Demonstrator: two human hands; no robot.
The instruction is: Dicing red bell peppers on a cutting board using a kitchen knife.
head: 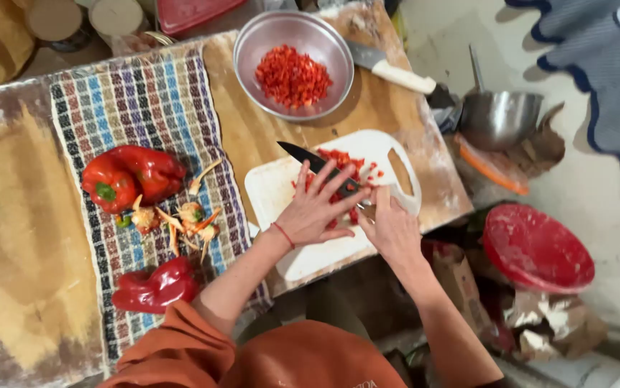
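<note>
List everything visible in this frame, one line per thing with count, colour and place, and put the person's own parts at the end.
cutting board: one, white, on the wooden table, front right.
black-bladed knife: one, across the board.
chopped pepper: red pile, on the board.
metal bowl: one, silver, behind the board, holding diced red pepper.
white-handled knife: one, right of the bowl.
checked cloth: one, multicoloured, left of the board.
whole peppers: red, on the cloth; a further pepper piece nearer the person.
pepper cores: pale scraps, on the cloth.
metal pot: one, beyond the table, right.
red lid: one, lower right.
left hand: pressing the blade.
right hand: on the knife handle.
</note>
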